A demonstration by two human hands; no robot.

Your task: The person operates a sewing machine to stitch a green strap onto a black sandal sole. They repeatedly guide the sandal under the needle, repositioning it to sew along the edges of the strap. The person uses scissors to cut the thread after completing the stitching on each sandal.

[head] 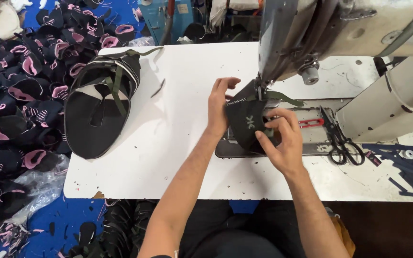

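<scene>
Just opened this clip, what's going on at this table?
A person sits at a sewing machine on a white table, holding a black fabric piece under the needle. The left hand steadies its far side and the right hand pinches the near edge. A stack of black pieces lies to the left, scissors to the right.

A white table (178,143) bore a stack of black shoe uppers (102,107) left of the hands, and what looked like scissors (340,143) to their right.
</scene>
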